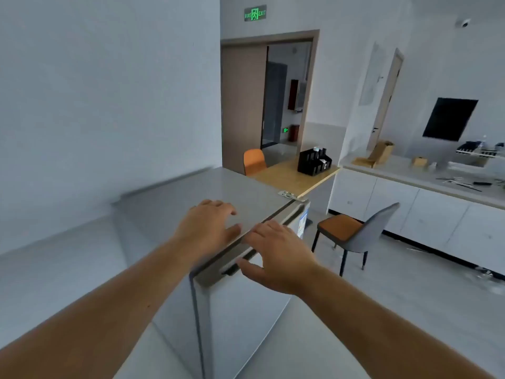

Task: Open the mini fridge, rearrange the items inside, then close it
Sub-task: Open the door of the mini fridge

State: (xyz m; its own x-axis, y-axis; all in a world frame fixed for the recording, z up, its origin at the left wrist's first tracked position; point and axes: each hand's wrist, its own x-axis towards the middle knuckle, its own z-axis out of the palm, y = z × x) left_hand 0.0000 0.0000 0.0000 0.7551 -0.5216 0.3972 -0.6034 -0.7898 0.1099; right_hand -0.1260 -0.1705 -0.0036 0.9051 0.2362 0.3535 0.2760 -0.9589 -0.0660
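Both hands spread open: left hand (209,228) flat atop one mini fridge (175,198), right hand (276,255) at its door (240,305).

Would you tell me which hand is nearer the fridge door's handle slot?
Right. The right hand is at the handle slot; the left hand rests on the fridge top.

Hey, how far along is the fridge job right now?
Nothing looks done yet: the fridge door looks shut. In hand: the left hand lies flat on the fridge top, and the right hand is at the door's handle slot. Left: opening it, rearranging inside, closing it.
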